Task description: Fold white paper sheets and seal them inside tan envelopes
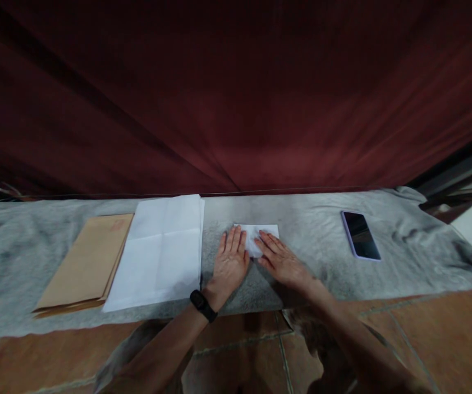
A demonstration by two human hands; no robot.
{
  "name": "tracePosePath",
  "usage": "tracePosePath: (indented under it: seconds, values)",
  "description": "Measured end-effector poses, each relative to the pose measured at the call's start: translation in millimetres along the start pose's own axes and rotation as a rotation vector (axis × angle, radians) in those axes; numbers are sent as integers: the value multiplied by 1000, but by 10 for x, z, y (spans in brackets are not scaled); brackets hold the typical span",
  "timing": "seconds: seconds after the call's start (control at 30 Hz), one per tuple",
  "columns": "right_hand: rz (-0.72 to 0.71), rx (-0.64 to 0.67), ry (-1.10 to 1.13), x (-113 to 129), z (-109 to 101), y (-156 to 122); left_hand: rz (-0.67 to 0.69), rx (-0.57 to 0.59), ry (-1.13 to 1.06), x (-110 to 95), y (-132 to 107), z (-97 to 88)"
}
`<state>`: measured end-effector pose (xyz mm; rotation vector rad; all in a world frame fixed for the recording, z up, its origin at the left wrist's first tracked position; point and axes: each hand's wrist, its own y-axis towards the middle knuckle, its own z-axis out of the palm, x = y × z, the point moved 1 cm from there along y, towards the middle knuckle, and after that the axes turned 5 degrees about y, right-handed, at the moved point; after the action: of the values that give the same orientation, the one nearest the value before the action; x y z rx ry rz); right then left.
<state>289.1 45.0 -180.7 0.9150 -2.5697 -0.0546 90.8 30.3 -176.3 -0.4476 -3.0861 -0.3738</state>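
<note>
A small folded white paper lies on a grey cloth spread on the floor. My left hand rests flat on the paper's left part, fingers stretched out. My right hand lies flat over its right and lower part, fingers extended too. Both hands press down and hold nothing. A black band is on my left wrist.
Left of my hands sits a stack of white sheets, and further left brown envelopes. A phone lies face up to the right. A dark red curtain hangs behind. Brown floor tiles are in front.
</note>
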Motion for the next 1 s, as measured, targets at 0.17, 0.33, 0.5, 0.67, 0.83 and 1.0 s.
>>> tracePosePath:
  seconds: [0.17,0.33,0.5,0.67,0.83,1.0]
  values:
    - [14,43,-36,10,48,-34,178,32,45,-66,7,-25]
    - [22,87,-30,-103,-22,-34,274,67,71,-140,-15,-43]
    - [18,90,-19,-245,-77,-41,292,86,67,-116,-18,-90]
    - [48,61,-14,-450,-87,-98,301,90,27,-80,-21,-99]
    - [103,32,-15,-624,-118,-159,298,95,-3,-72,-23,-113]
    - [120,-48,6,-512,-179,-92,284,102,-26,-39,-27,-81]
